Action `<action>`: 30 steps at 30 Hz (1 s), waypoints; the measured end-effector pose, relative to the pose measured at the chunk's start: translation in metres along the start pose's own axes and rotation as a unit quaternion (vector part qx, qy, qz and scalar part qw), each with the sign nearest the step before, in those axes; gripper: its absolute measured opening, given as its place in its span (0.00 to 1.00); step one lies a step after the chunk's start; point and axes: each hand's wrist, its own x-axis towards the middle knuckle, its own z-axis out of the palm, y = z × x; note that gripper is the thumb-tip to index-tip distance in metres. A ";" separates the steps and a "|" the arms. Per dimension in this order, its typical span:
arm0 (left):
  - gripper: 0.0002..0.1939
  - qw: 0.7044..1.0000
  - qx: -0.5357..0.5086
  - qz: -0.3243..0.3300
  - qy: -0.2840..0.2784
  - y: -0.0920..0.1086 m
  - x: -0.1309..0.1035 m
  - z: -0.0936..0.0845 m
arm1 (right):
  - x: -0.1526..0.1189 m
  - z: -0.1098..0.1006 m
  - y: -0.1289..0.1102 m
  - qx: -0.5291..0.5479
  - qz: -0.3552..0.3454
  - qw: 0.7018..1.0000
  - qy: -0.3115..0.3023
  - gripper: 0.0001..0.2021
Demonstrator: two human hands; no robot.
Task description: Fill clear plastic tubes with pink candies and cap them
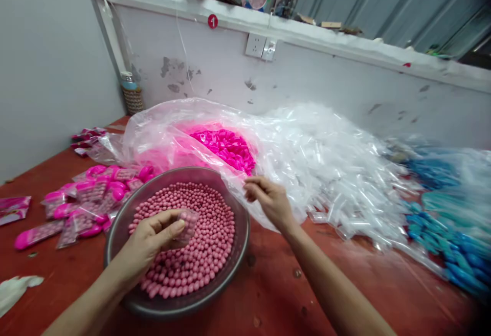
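Observation:
My left hand [161, 236] holds a small clear container filled with pink beads [187, 226] between thumb and fingers, above a dark round basin [245, 233]. Many pink beads [207, 254] lie in the basin. To the right of the basin's rim, my right hand [268, 198] has its fingers bent together at the edge of a clear plastic bag [161, 116]; whether it grips the plastic or something small is hidden. Bright pink pieces [226, 147] lie in the opening of that bag, just beyond my right hand.
Filled pink-capped containers [92, 193] are piled left of the basin. A heap of clear empty tubes [337, 172] spreads to the right, with blue and teal pieces [441, 239] at the far right. A shelf [230, 16] runs along the wall behind.

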 end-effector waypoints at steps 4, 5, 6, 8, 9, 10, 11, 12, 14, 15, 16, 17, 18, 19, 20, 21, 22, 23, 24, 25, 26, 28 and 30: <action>0.13 1.000 -0.009 -0.011 -0.006 0.000 0.002 0.001 | 0.052 -0.017 0.054 -0.224 0.101 0.969 -0.023 0.13; 0.14 1.000 -0.005 -0.011 -0.003 0.000 0.003 0.002 | 0.062 -0.016 0.066 -0.248 0.115 0.961 -0.042 0.12; 0.14 1.000 -0.002 -0.010 0.002 0.000 0.003 0.002 | 0.071 -0.012 0.076 -0.264 0.128 0.954 -0.058 0.11; 0.14 1.000 0.004 -0.010 0.006 -0.001 0.003 0.002 | 0.084 -0.002 0.091 -0.303 0.158 0.936 -0.088 0.09; 0.15 1.000 0.005 -0.011 0.006 -0.002 0.002 0.002 | 0.088 0.003 0.096 -0.321 0.173 0.926 -0.101 0.09; 0.15 1.000 0.005 -0.012 0.005 -0.002 0.002 0.001 | 0.092 0.007 0.099 -0.336 0.187 0.916 -0.113 0.10; 0.15 1.000 0.006 -0.011 0.004 -0.003 0.001 0.001 | 0.095 0.010 0.101 -0.348 0.198 0.907 -0.127 0.11; 0.15 1.000 0.006 -0.012 0.002 -0.003 0.001 0.000 | 0.097 0.011 0.102 -0.358 0.207 0.900 -0.141 0.13; 0.16 1.000 0.008 -0.007 0.001 -0.003 0.000 -0.001 | 0.098 0.010 0.099 -0.370 0.216 0.888 -0.169 0.14; 0.16 1.000 0.010 -0.003 -0.001 -0.003 -0.001 -0.001 | 0.097 0.008 0.097 -0.374 0.217 0.883 -0.181 0.14; 0.16 1.000 0.011 0.004 -0.003 -0.002 -0.001 -0.001 | 0.095 0.006 0.093 -0.377 0.216 0.880 -0.190 0.14; 0.16 1.000 0.011 0.011 -0.006 -0.002 -0.001 -0.001 | 0.091 0.003 0.089 -0.381 0.214 0.878 -0.195 0.14; 0.16 1.000 0.011 0.018 -0.009 -0.001 -0.001 0.000 | 0.087 0.001 0.085 -0.384 0.211 0.877 -0.196 0.14; 0.15 1.000 0.010 0.023 -0.012 -0.001 -0.001 0.000 | 0.082 -0.001 0.080 -0.389 0.207 0.877 -0.192 0.14; 0.15 0.999 0.010 0.028 -0.015 0.000 -0.002 0.000 | 0.078 -0.003 0.075 -0.395 0.204 0.877 -0.184 0.13; 0.15 0.999 0.013 0.033 -0.016 0.000 -0.002 0.001 | 0.074 -0.006 0.069 -0.403 0.201 0.876 -0.171 0.13; 0.14 0.999 0.019 0.038 -0.015 0.000 -0.002 0.002 | 0.071 -0.010 0.064 -0.413 0.200 0.876 -0.152 0.12; 0.14 0.999 0.027 0.044 -0.015 0.000 -0.003 0.002 | 0.069 -0.014 0.057 -0.425 0.201 0.873 -0.128 0.11; 0.14 0.998 0.039 0.053 -0.017 0.000 -0.003 0.003 | 0.066 -0.019 0.050 -0.437 0.203 0.870 -0.102 0.10; 0.15 0.997 0.051 0.063 -0.018 0.000 -0.004 0.003 | 0.064 -0.025 0.043 -0.448 0.205 0.867 -0.076 0.10; 0.15 0.995 0.065 0.076 -0.021 -0.001 -0.004 0.004 | 0.061 -0.030 0.034 -0.462 0.207 0.861 -0.053 0.11; 0.14 0.989 0.091 0.109 -0.030 -0.001 -0.005 0.006 | 0.052 -0.038 0.015 -0.447 0.176 0.877 -0.018 0.12; 0.13 0.981 0.118 0.152 -0.038 0.000 -0.007 0.007 | 0.037 -0.036 -0.007 -0.318 0.096 0.943 -0.015 0.13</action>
